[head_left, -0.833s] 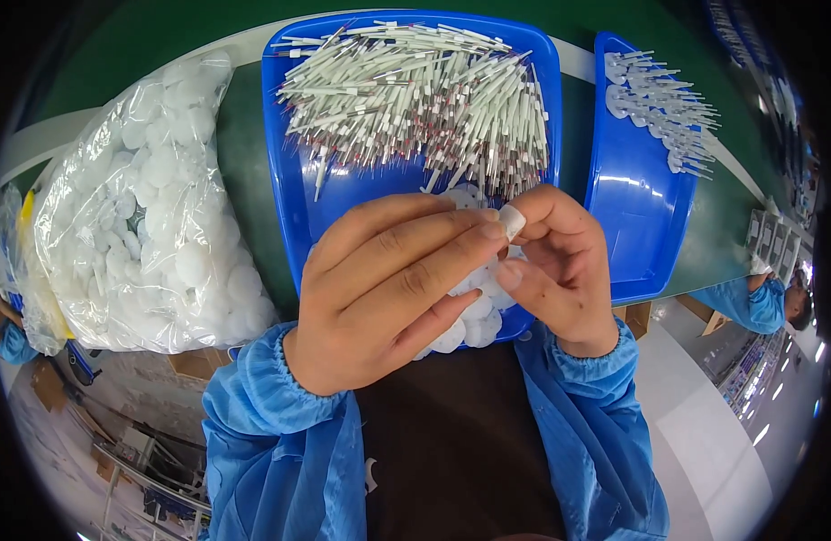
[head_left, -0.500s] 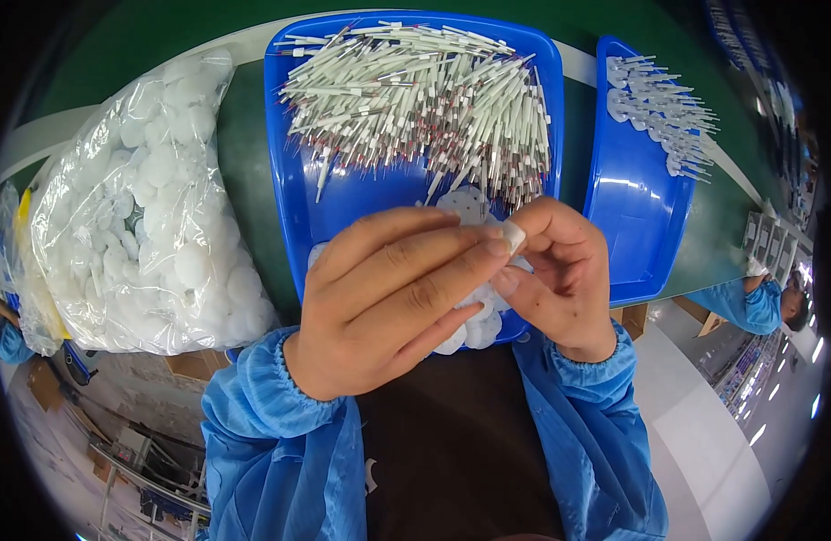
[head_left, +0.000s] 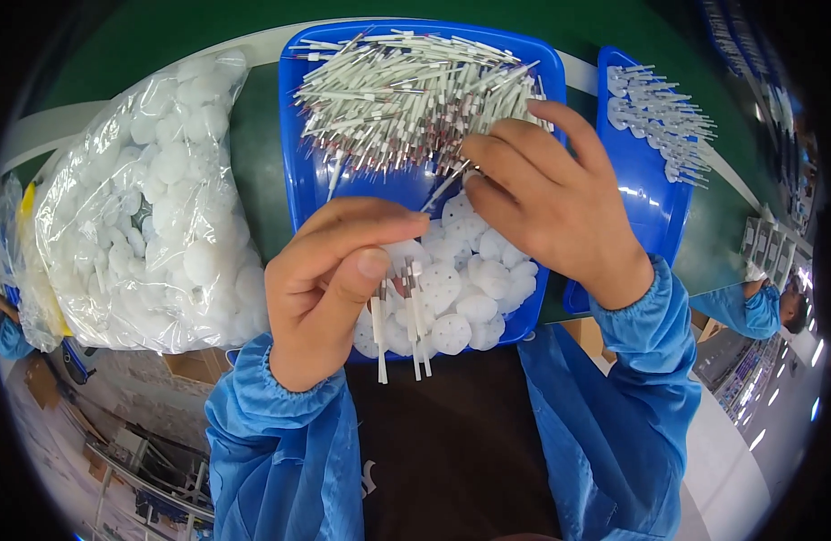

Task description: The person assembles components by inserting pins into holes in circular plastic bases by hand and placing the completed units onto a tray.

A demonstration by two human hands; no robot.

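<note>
My left hand (head_left: 316, 293) pinches a translucent white disc (head_left: 403, 252) between thumb and fingers, over the near end of a blue tray (head_left: 289, 162). Several thin white tubes (head_left: 416, 316) with metallic-looking upper parts hang down from that disc. Over the tray's right side, my right hand (head_left: 564, 194) has its fingertips closed on the end of another slim white tube (head_left: 444, 187). A large heap of such tubes (head_left: 415, 99) fills the tray's far part. Loose round white discs with small holes (head_left: 452, 334) lie in its near part, partly covered by my hands.
At left lies a clear plastic bag (head_left: 141, 216) full of white discs. A second blue tray (head_left: 650, 212) on the right holds rows of discs with tubes standing out of them. Another person's blue sleeve (head_left: 740, 307) shows at far right. The tabletop (head_left: 262, 162) is green.
My hands have moved apart. The left turned, bringing the disc and its hanging tubes into sight; the right went up and right to the tubes in the tray.
</note>
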